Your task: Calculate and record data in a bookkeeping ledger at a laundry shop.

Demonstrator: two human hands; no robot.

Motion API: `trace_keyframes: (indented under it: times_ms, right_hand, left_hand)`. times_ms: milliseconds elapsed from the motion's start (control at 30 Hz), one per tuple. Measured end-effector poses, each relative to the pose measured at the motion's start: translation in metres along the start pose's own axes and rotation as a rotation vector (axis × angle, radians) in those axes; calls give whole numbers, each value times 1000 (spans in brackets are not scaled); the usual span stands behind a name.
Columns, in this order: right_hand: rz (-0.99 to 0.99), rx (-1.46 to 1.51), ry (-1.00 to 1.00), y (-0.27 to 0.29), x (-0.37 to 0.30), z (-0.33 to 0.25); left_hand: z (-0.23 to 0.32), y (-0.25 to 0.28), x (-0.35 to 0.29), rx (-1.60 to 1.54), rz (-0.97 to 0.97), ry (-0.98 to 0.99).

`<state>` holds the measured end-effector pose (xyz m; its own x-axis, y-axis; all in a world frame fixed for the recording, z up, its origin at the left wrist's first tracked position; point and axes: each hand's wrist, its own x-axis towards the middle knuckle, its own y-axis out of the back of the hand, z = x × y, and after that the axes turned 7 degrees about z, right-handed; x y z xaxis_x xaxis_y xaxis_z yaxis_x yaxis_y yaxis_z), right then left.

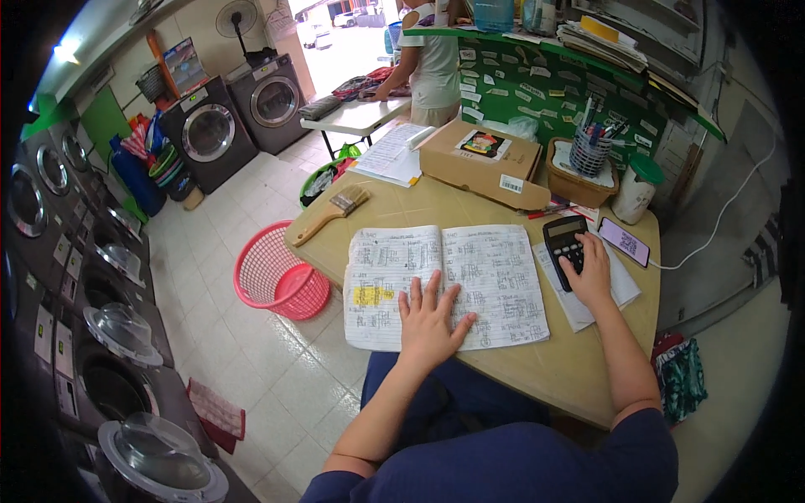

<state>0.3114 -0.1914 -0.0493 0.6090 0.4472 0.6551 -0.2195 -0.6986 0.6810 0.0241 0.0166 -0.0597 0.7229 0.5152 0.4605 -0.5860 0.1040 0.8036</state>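
An open notebook (495, 277) with handwritten pages lies on the tan table (537, 377), a yellow highlighted patch on its left page. My left hand (429, 323) rests flat across the lower middle of the pages, fingers spread and holding nothing. To the right, my right hand (589, 272) lies over the lower part of a black calculator (563, 230). Its fingertips touch the keys and its thumb is at the lower left; some keys are hidden under it. White papers (616, 293) lie beneath the calculator. Beside them is a phone (625, 241) with a lit screen.
A wide wooden brush (335, 214) lies at the table's left edge, above a pink basket (281, 272) on the floor. Farther back stand a cardboard box (482, 163), a pen holder (592, 152) and a jar (639, 189). Washing machines (105, 377) line the left; a person (436, 71) stands at a white table.
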Motion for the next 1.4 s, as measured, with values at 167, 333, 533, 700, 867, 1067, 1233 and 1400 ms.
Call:
trace_keyframes:
  times_ms: [167, 333, 533, 700, 867, 1067, 1233, 1400]
  right_hand:
    - [29, 33, 48, -6, -2, -8]
    - [-68, 241, 255, 21, -8, -63]
    - [-415, 374, 562, 22, -38, -140]
    - [-677, 262, 722, 10, -40, -147]
    - [-707, 229, 689, 11, -39, -152]
    - [-803, 142, 740, 12, -24, -168]
    - [-855, 214, 671, 7, -30, -161]
    - [-622, 9, 840, -9, -52, -142]
  left_hand:
    - [-37, 12, 0, -579, 77, 104]
    - [-100, 52, -49, -386, 547, 210]
    - [-255, -45, -254, 31, 90, 933]
    - [-325, -116, -263, -60, 92, 968]
    - [-360, -149, -250, -165, 49, 1001]
    - [-383, -211, -209, -307, 18, 1067]
    - [-373, -212, -178, -405, -61, 1104]
    - [-381, -189, -92, -493, -44, 1074]
